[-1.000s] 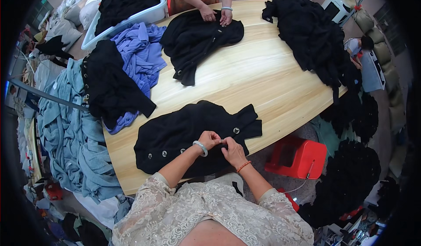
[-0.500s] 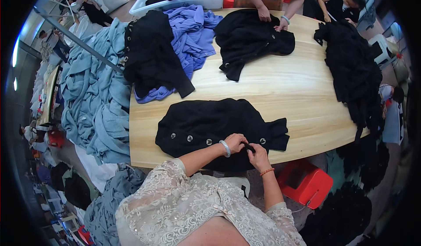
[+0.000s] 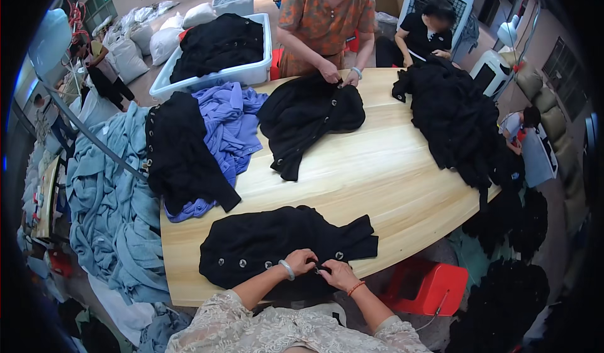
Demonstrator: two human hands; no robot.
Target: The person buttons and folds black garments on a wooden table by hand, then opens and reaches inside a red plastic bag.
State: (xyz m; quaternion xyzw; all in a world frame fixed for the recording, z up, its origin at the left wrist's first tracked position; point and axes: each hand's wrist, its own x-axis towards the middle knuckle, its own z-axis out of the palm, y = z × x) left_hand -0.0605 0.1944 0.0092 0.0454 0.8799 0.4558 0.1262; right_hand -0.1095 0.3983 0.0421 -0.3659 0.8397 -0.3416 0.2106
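A black knit cardigan [image 3: 264,236] with large round metallic buttons lies sideways along the near edge of the table. My left hand [image 3: 302,262], with a pale bangle at its wrist, pinches the front edge of this cardigan. Close on its right, my right hand [image 3: 340,275], wearing an orange beaded bracelet, grips the same edge with bent fingers. A button shows partly between the two hands; the fingertips hide the rest. Below them, the near side of the cardigan hangs toward my lap.
Across the wooden table [image 3: 352,186], a co-worker's hands hold another black cardigan [image 3: 314,114]. Purple garments [image 3: 229,117] and a pale blue pile [image 3: 107,202] lie left. Black garments [image 3: 450,117] heap at right. A red stool [image 3: 425,287] stands by the near edge.
The view has tilted up, showing more of the room, so the table sits lower. My hands stay together on the cardigan's edge, their fingers slightly shifted around the button.
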